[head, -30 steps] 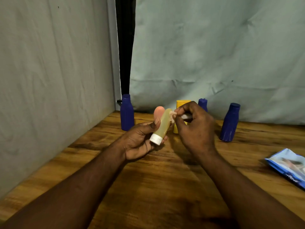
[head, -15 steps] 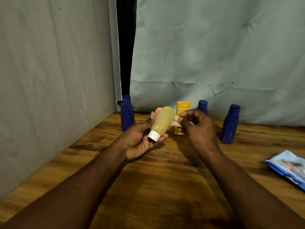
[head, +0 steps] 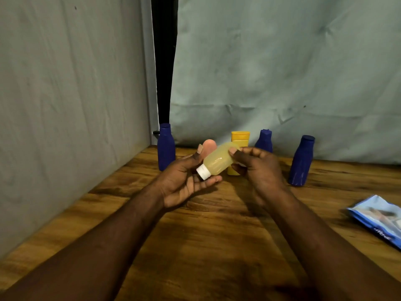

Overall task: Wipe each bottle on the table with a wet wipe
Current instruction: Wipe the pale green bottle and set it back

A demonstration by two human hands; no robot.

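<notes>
My left hand (head: 184, 183) holds a small pale yellow bottle (head: 219, 160) with a white cap (head: 203, 172), tilted with the cap toward me. My right hand (head: 258, 170) is closed against the bottle's far end; a bit of white wipe (head: 240, 164) shows under its fingers, mostly hidden. At the back of the wooden table (head: 217, 235) stand three dark blue bottles (head: 166, 146) (head: 264, 141) (head: 301, 160) and a yellow bottle (head: 239, 139). A pink rounded bottle top (head: 209, 145) peeks out behind my left hand.
A blue wet-wipe packet (head: 377, 218) lies at the table's right edge. Grey cloth walls close off the left and the back, with a dark gap (head: 163, 72) between them.
The pale bottle has been turned so its cap points lower and toward me. My right hand has slid along the bottle's far end with the wipe.
</notes>
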